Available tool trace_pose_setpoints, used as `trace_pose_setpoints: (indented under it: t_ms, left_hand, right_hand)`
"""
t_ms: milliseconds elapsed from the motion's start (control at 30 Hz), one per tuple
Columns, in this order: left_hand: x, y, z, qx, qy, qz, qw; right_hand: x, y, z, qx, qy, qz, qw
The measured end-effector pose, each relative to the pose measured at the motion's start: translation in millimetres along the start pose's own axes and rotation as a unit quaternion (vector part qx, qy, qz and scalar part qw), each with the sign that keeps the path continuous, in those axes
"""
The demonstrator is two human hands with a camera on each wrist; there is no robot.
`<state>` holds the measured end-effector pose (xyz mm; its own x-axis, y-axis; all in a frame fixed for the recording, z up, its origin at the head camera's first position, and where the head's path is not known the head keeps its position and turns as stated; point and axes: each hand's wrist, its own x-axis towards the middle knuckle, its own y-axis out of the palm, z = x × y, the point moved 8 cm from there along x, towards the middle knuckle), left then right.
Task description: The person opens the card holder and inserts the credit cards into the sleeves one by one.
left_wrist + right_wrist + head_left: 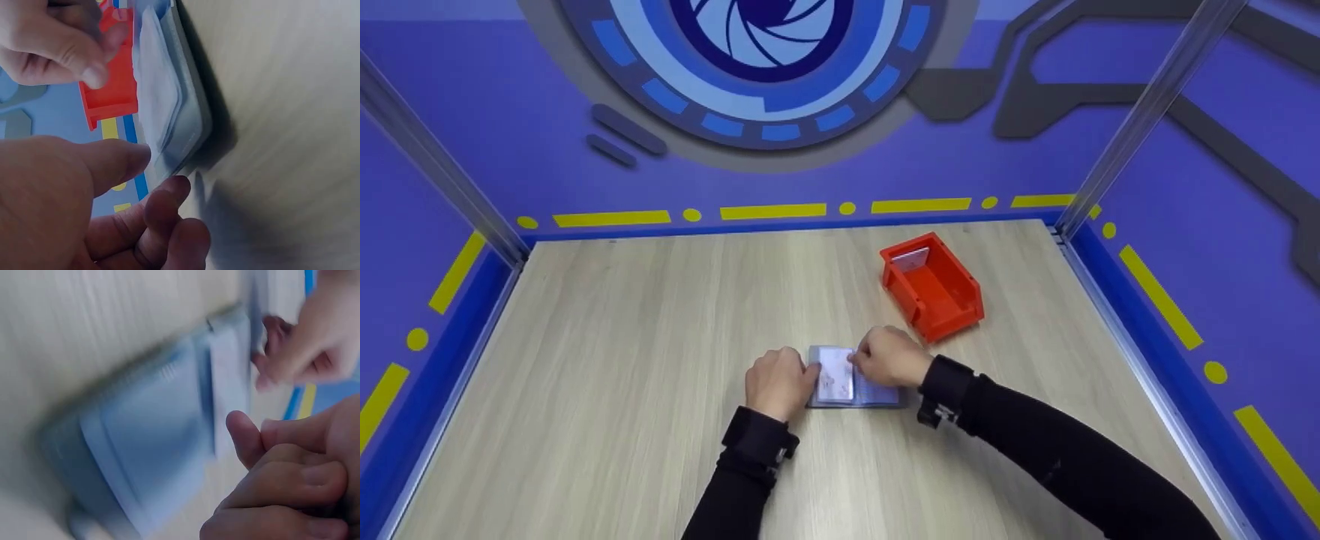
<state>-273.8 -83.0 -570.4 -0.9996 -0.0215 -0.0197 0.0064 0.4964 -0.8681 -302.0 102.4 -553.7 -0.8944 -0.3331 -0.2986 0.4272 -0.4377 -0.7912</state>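
A small card holder (877,397) with clear sleeves lies spread on the table. A pale printed card (835,373) fills its left page. My left hand (778,382) pinches the holder's left edge, thumb above and fingertips at the underside, as the left wrist view shows. My right hand (891,357) hovers over the holder beside the card's right edge. Its fingers are curled, with thumb and index fingertip close together and nothing visible between them. In the right wrist view the sleeved page (152,433) is blurred.
A red plastic bin (934,289) stands behind and to the right of the holder, with a pale label-like piece (911,259) at its far end. Blue printed walls (780,180) enclose the wood-grain table (622,360) at the back and sides.
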Motion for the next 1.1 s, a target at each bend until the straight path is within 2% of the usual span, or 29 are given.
trace_pose_setpoints:
  t_ms: [167,267,467,567,867,1100]
  left_hand:
    - [0.5,-1.3,1.8,-0.004,-0.009,0.012,0.9999]
    - [1.2,-0.1,3.6,-0.005,-0.017,0.015,0.9997]
    - [-0.1,1.9,2.6,-0.005,-0.012,0.001,0.9999]
    - [-0.8,4.0,0.9,-0.008,-0.01,0.001,0.9999]
    - [0.1,7.5,0.7,-0.012,-0.019,0.015,0.9996]
    - [0.0,8.0,0.6,-0.011,-0.015,0.015,0.9997]
  right_hand:
    - [-0.3,-36.1,-10.9,0.02,0.035,-0.037,0.998]
    - [-0.4,-46.3,-18.3,0.0,0.046,-0.055,0.997]
    - [0.1,-31.2,-28.7,-0.097,0.035,-0.04,0.994]
    - [0.5,-22.3,-33.8,-0.125,0.04,-0.028,0.991]
    - [4.6,-14.6,-39.6,-0.123,0.053,-0.012,0.991]
    - [5.6,-13.8,-35.7,-0.135,0.036,-0.018,0.99]
